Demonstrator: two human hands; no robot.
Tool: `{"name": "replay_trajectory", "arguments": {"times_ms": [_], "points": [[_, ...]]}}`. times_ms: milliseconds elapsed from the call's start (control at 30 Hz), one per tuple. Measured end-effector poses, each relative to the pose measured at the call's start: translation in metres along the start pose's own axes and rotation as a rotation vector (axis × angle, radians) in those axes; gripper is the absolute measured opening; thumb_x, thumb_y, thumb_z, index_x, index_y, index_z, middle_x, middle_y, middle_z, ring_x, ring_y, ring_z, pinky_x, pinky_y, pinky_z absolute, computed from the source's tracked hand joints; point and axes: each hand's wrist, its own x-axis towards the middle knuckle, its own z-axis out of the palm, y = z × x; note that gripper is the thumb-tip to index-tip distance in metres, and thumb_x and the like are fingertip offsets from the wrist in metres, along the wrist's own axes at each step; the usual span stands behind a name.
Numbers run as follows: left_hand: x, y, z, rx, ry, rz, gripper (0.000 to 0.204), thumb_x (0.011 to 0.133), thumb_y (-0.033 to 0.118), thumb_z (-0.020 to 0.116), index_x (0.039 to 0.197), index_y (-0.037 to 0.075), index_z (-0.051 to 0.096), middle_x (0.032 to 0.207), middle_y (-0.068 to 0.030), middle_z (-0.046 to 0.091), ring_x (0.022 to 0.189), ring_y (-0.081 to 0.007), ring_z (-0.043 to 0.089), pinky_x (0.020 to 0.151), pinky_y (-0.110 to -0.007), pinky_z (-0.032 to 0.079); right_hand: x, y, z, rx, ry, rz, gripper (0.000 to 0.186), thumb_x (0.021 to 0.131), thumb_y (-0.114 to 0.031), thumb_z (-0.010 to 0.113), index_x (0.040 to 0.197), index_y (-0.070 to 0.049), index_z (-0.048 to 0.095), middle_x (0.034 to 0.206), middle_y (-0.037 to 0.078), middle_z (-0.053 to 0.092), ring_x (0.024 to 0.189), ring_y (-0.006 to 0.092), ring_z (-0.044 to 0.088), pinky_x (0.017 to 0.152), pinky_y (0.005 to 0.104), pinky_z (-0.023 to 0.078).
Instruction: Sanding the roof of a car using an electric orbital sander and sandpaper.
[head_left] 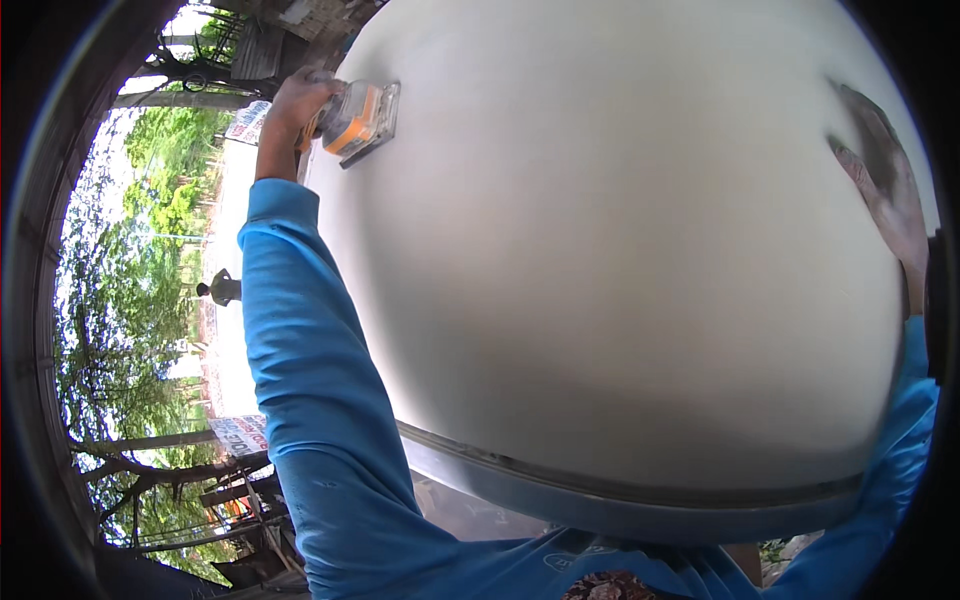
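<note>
In the head view, your left hand point(303, 97) is wrapped around the rear of an orange-and-grey sander point(356, 118), fingers closed on its body. The sander's dark base sits just to the right of those fingers, against the pale, curved panel point(600, 260) near its left edge; whether the base lies fully flat, you cannot tell from here. The panel spreads from there across to your right hand point(885, 190), which looks laid on its far side with the fingers together and the thumb apart, gripping nothing. Well below the fingers of both hands runs the panel's dark lower trim point(640, 492).

You seem to be in the smoothing step. The next move likely calls for even, light pressure, the base following the curve without tipping over the edge beside your left fingers.
</note>
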Motion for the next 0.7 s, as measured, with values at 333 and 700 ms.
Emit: {"name": "replay_trajectory", "arguments": {"times_ms": [333,700], "points": [[-0.006,0.176,0.042,-0.007,-0.053,0.154,0.013,0.077,0.015,0.065,0.085,0.013,0.074,0.088,-0.0105,0.071,0.085,-0.0322,0.068,0.088,-0.041,0.053,-0.015,-0.002,0.000,0.063,0.049,0.001,0.056,0.092,-0.026,0.069,0.140,-0.002,0.051,0.141,0.016,0.052,0.133,0.0298,0.048,0.113,0.0398,0.036],[0.054,0.113,0.037,0.530,-0.118,0.622,0.013,0.078,0.017,0.063,0.084,0.012,0.073,0.086,-0.0130,0.069,0.090,-0.0287,0.067,0.079,-0.037,0.054,-0.018,-0.001,-0.006,-0.042,0.041,0.012,0.059,0.092,-0.032,0.069,0.140,-0.003,0.052,0.144,0.017,0.050,0.134,0.0320,0.047,0.113,0.0425,0.037]]}}
